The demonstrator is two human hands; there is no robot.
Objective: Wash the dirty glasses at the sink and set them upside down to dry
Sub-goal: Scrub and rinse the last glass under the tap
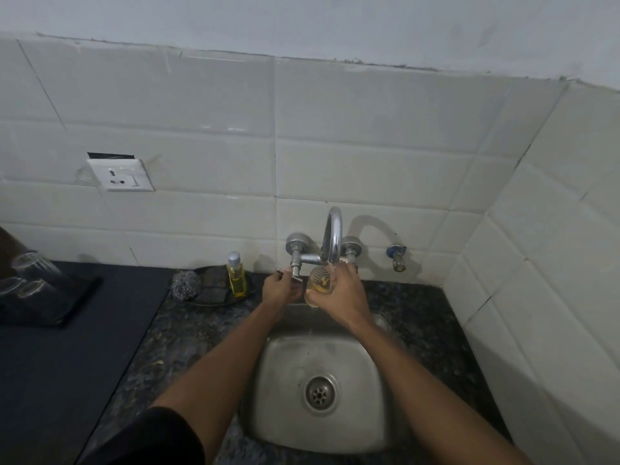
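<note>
My right hand (339, 293) grips the glass (320, 280) under the tap spout (332, 236), yellowish liquid inside; at nine o'clock, my left hand (280, 286) clasps the tap handle (285, 273).

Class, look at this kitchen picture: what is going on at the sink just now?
A person is rinsing a glass. The right hand grips it under the tap spout, over the steel sink; yellowish liquid sits in its bottom. The left hand holds the tap handle. Other glasses stand on a dark mat at the left, too blurred to tell which way up.
</note>
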